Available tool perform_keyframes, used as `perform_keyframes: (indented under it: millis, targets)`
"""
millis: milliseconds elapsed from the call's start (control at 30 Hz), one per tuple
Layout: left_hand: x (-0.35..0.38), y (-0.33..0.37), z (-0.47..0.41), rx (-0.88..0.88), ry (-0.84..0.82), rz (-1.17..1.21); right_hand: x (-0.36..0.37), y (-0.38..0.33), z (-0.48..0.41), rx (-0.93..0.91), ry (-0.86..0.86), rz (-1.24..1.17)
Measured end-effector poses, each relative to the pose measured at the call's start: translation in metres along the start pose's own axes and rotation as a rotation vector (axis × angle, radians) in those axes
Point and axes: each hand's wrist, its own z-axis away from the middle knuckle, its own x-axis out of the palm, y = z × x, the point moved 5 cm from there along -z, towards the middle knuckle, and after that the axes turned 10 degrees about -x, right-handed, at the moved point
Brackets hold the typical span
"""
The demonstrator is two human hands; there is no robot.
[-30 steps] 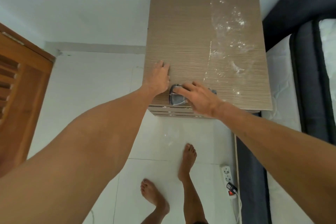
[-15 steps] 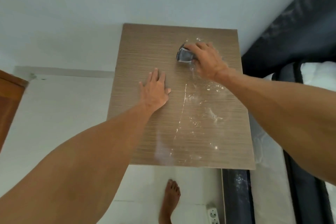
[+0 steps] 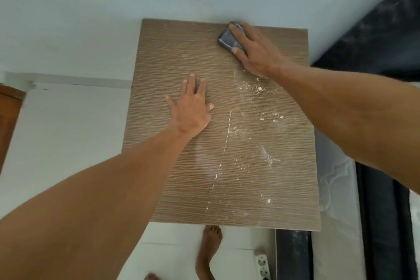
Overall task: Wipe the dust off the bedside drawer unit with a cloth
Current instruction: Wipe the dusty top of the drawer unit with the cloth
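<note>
Cloth [image 3: 228, 40], long axis 10-to-4 o'clock, is pressed under right hand [image 3: 255, 52] at drawer unit [image 3: 163, 52] top's 1 o'clock corner. Left hand [image 3: 192, 109] laid flat, open, empty, mid-top.

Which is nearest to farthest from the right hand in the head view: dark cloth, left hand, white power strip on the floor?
1. Dark grey cloth: under the right hand's fingers, at the far edge of the wood-grain drawer unit top.
2. Left hand: flat on the top, nearer the middle, to the left.
3. White power strip: on the floor, past the near edge.
</note>
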Motion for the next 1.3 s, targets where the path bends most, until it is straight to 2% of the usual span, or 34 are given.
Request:
perform_keyframes:
  millis: [300, 667, 800, 1033, 1133, 1233, 1300]
  targets:
    - [-0.005, 0.000, 0.001, -0.019, -0.018, 0.052, 0.030, -0.058, 0.058, 0.043, -0.028, 0.087]
    - [0.005, -0.024, 0.029, 0.076, -0.031, 0.020, 0.070, -0.145, 0.154, 0.004, -0.066, 0.099]
    - [0.005, -0.028, 0.029, 0.107, -0.041, 0.007, 0.084, -0.187, 0.194, -0.066, -0.051, 0.051]
    - [0.015, -0.033, 0.049, 0.150, -0.084, -0.026, 0.101, -0.253, 0.245, -0.185, 0.082, 0.030]
    - [0.020, -0.038, 0.072, 0.169, -0.082, -0.064, 0.113, -0.279, 0.271, -0.230, 0.017, -0.018]
    - [0.023, -0.044, 0.091, 0.179, -0.085, -0.058, 0.116, -0.298, 0.290, -0.395, -0.056, -0.047]
    - [0.026, -0.047, 0.100, 0.191, -0.072, -0.053, 0.106, -0.291, 0.291, -0.375, 0.006, -0.094]
